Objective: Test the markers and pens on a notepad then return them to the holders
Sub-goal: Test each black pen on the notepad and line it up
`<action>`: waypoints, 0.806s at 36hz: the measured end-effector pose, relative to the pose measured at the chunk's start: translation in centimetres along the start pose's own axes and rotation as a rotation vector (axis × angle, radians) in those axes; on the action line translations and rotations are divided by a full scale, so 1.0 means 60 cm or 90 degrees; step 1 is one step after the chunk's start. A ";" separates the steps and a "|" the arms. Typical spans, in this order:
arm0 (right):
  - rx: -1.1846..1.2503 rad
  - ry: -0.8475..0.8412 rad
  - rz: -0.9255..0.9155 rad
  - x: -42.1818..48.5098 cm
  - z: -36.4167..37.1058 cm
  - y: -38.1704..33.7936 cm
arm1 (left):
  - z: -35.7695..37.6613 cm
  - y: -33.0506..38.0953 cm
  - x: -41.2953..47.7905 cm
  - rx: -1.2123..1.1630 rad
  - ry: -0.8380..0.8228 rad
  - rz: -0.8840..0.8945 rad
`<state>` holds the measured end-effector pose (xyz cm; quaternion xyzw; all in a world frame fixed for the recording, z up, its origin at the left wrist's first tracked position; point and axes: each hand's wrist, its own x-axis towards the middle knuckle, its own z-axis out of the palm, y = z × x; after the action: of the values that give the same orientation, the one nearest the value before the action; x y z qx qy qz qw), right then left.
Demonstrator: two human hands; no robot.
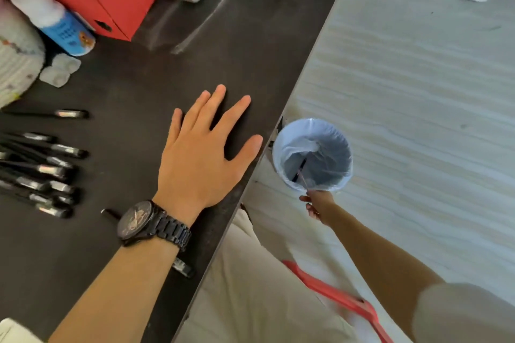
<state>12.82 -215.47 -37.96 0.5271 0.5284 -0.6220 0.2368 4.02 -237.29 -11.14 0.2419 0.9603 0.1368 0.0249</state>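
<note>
The right hand (317,206) reaches down beside the table (223,36) and holds a thin pen (302,179) over the bin (342,131). Its fingers are curled round the pen's near end. The left hand (200,153) lies flat on the table with its fingers spread wide, holding nothing.

I think this pen is being thrown away (maybe it did not write). The next move would be to let go so that it drops inside the bag, and not on the floor. Then a hand must pick a new one from the pile of pens (47,170) at the left of the table. I see no notepad or holders here.

The thin pen points away from the hand, down into the bin. The pens in the pile lie side by side, running left to right, with their ends toward the left hand.
</note>
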 end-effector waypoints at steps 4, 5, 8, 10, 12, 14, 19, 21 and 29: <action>-0.033 0.009 0.028 0.043 0.009 -0.021 | 0.001 -0.002 0.005 -0.003 0.010 -0.002; -0.035 0.011 0.033 0.052 0.011 -0.027 | 0.001 -0.003 0.006 -0.005 0.015 0.000; -0.029 0.026 0.032 0.073 0.019 -0.049 | 0.005 -0.004 0.008 -0.012 0.028 0.004; -0.026 0.044 0.023 0.083 0.027 -0.067 | 0.006 -0.004 0.009 -0.016 0.035 0.001; -0.027 0.065 0.029 0.093 0.035 -0.077 | 0.007 -0.004 0.010 -0.015 0.041 0.001; -0.065 0.051 0.041 0.098 0.044 -0.078 | 0.007 -0.004 0.010 -0.015 0.044 0.001; -0.220 0.028 0.047 0.097 0.065 -0.060 | 0.009 -0.004 0.010 -0.024 0.062 0.000; -0.286 0.017 0.049 0.092 0.074 -0.052 | 0.008 -0.005 0.009 -0.029 0.064 0.001; -0.557 0.070 -0.144 0.050 0.062 -0.035 | 0.007 -0.006 0.008 -0.042 0.069 0.000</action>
<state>8.55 -217.35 -40.25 0.3489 0.8076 -0.3331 0.3392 3.46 -237.26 -11.64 0.2333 0.9551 0.1813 -0.0194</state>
